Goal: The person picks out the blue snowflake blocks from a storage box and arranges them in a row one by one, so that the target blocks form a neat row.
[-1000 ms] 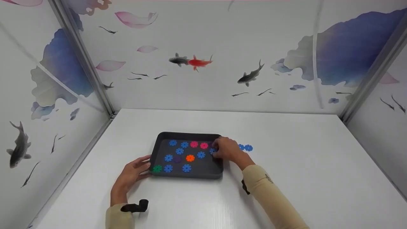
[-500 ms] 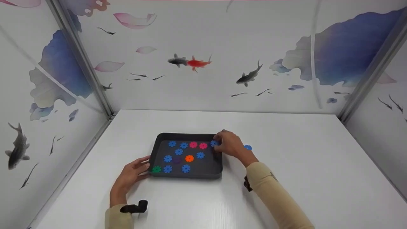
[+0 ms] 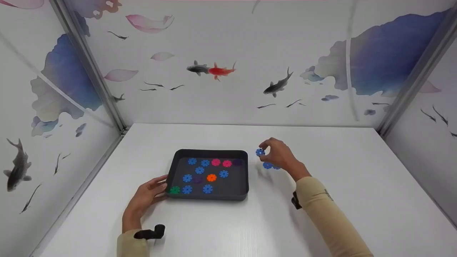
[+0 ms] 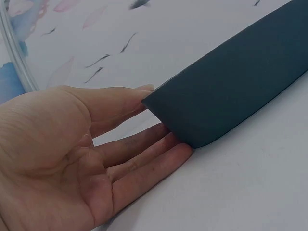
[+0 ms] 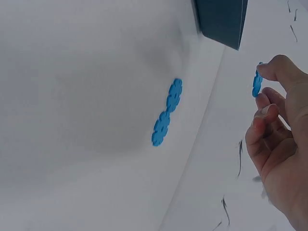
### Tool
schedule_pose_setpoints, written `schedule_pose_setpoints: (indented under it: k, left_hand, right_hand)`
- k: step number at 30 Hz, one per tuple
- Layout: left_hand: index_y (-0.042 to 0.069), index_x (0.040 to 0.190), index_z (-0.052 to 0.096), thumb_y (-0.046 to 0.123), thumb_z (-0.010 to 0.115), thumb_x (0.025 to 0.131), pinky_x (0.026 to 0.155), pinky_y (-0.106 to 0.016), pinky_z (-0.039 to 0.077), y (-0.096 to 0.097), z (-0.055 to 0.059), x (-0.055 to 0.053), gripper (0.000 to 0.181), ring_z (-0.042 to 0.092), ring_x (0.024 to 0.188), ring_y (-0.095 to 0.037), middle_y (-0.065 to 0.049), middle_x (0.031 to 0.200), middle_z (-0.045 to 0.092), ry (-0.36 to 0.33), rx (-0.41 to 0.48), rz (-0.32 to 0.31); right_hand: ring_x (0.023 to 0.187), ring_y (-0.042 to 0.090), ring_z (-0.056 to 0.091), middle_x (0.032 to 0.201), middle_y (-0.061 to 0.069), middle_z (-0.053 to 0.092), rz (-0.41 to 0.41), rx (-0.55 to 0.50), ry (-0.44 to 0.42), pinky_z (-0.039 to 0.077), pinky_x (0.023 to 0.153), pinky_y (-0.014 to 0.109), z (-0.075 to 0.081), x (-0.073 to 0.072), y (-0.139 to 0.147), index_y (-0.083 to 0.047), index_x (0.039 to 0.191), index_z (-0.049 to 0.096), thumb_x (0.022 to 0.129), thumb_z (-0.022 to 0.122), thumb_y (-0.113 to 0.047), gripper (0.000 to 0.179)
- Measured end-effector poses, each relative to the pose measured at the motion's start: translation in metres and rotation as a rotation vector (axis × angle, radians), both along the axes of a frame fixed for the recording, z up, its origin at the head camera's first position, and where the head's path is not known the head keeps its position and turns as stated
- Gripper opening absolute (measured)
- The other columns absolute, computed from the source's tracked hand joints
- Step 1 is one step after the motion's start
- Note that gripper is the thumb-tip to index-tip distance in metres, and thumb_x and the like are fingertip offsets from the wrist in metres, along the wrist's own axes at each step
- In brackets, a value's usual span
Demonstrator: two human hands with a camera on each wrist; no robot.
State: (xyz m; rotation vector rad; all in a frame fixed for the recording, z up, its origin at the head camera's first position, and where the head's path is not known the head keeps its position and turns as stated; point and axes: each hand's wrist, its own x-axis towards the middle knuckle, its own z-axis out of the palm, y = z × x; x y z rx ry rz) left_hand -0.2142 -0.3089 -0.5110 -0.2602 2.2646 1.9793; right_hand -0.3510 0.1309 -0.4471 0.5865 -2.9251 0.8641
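A dark grey tray (image 3: 210, 197) holds several notched, flower-shaped plastic discs, mostly blue, with pink, purple, orange and green ones among them. My left hand (image 3: 144, 194) holds the tray's left side, thumb at the rim (image 4: 154, 91) and fingers at the lower corner in the left wrist view. Right of the tray, above the table, my right hand (image 3: 282, 155) pinches a blue disc (image 3: 260, 152) between thumb and forefinger. The right wrist view shows this disc (image 5: 257, 81) almost edge-on. Below that hand, two joined blue discs (image 5: 167, 113) lie flat on the table, partly covered in the head view.
The white table (image 3: 200, 228) is enclosed by printed panels at the back (image 3: 228, 103) and both sides. Inside the tray, an orange disc (image 3: 211, 177) lies near the middle and a green disc (image 3: 174, 190) in the near left corner.
My right hand has lifted a blue disc out of the tray's back right corner and carried it right, beyond the rim. A purple disc there is now uncovered. My left hand stays put.
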Motion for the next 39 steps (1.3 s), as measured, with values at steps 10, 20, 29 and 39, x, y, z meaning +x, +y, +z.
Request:
schedule_pose_setpoints:
  k: [10,20,29,39]
  left_hand:
    - [0.008,0.151,0.045,0.019,0.058,0.102,0.111,-0.045,0.049,0.0,-0.001,0.0,0.051,0.051,0.137,-0.035,-0.023,0.155,0.042,-0.014,-0.017,0.004]
    - [0.008,0.152,0.042,0.019,0.057,0.103,0.112,-0.046,0.048,0.0,0.003,0.001,0.053,0.047,0.139,-0.037,-0.025,0.156,0.04,-0.016,-0.017,0.005]
    - [0.008,0.151,0.043,0.02,0.059,0.102,0.113,-0.047,0.047,0.002,0.001,0.0,0.053,0.048,0.138,-0.036,-0.024,0.155,0.041,-0.019,-0.015,0.001]
    - [0.007,0.151,0.043,0.02,0.058,0.102,0.111,-0.044,0.049,0.0,0.001,0.001,0.053,0.048,0.139,-0.037,-0.024,0.156,0.04,-0.013,-0.022,-0.002]
  right_hand:
    - [0.115,0.04,0.061,0.12,0.019,0.065,-0.053,-0.025,-0.024,0.055,0.101,0.052,-0.007,0.002,0.041,0.0,0.123,0.067,0.087,0.076,-0.017,0.041]
    - [0.114,0.037,0.06,0.12,0.02,0.066,-0.119,-0.034,-0.094,0.053,0.103,0.053,-0.023,0.001,0.065,-0.001,0.122,0.068,0.087,0.077,-0.017,0.041]
    - [0.119,0.038,0.058,0.121,0.02,0.066,-0.152,-0.002,-0.176,0.048,0.108,0.055,-0.039,0.002,0.078,0.001,0.122,0.067,0.088,0.075,-0.017,0.04]
    - [0.116,0.036,0.058,0.124,0.019,0.065,-0.172,0.018,-0.272,0.047,0.109,0.056,-0.042,0.006,0.077,-0.002,0.123,0.066,0.093,0.069,-0.02,0.035]
